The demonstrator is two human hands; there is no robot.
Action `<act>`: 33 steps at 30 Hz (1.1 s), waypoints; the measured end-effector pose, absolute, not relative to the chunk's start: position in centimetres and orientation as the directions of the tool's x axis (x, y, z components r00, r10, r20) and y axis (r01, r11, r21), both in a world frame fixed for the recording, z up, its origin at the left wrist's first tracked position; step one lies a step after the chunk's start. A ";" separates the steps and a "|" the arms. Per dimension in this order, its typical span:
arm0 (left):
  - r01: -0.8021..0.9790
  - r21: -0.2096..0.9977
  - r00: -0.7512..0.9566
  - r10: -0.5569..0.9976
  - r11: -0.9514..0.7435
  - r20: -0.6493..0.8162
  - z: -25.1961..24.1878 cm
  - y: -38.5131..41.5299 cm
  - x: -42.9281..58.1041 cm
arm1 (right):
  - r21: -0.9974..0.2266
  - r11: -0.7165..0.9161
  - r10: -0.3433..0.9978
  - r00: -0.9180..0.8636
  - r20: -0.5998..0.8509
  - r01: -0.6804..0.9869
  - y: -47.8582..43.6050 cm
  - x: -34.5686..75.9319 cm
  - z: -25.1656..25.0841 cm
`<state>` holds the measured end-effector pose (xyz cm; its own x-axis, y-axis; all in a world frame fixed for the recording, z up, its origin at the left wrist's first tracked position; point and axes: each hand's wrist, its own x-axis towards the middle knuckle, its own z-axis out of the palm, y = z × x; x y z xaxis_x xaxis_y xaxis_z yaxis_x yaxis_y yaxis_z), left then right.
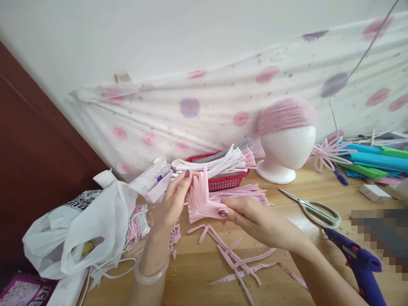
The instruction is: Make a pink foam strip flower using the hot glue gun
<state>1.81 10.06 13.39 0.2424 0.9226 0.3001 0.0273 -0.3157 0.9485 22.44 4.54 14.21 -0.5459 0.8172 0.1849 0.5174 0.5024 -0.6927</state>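
Wooden tabletop [204, 272] against a white wall draped with a flower-spotted cloth [223, 106]. Left hand [172, 204] and right hand [255, 221] together hold a fan of folded pink pipe cleaners [199, 199] just above the tabletop, in front of one red basket [226, 180] filled with white, silver and pink stems. Left fingers [185, 178] are closed on the fan's upper edge; right thumb and fingers are pinched on its lower right corner. Loose pink offcuts [232, 253] lie scattered below the hands, too tangled to count exactly. Counted: one foam head [287, 148] with a pink cap of stems, one pair of scissors [318, 208], one blue glue gun [360, 263], one white plastic bag [79, 229], one clear bead box [153, 180]. Risk, as judged: the fan is held only at two edges, so a slackened pinch could let the folds spring apart. The glue gun lies near the right forearm; a nudge could knock it.
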 end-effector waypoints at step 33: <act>0.141 0.854 0.482 0.788 -0.501 0.383 14.7 6.9 3.6 | -0.925 0.315 0.923 -0.295 0.246 0.213 3.7 21.6 14.2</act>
<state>3.57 6.90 14.73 0.4818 0.7880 0.3833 0.1408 -0.5014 0.8537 21.60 3.70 14.23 -0.2951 0.9233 0.2460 0.2130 0.3145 -0.9250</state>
